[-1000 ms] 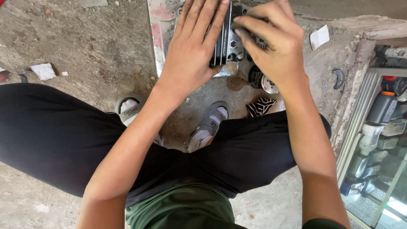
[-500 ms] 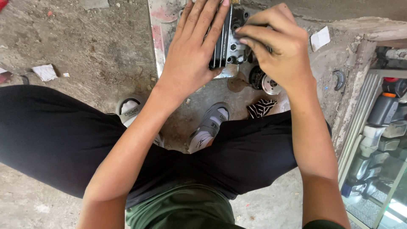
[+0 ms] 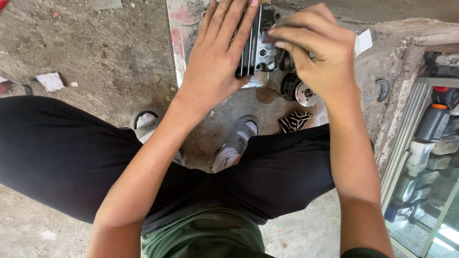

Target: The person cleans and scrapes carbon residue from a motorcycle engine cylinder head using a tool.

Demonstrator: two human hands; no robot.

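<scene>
Dark finned metal engine part at top centre, long axis running away from the person, left hand flat and spread on it, right hand pinching its right edge, round metal pulley beside, striped cloth on the concrete floor, white paper scrap far left, grey and dark bottles at right.

Likely a repair workshop: grimy concrete floor, engine parts, oil bottles.
</scene>
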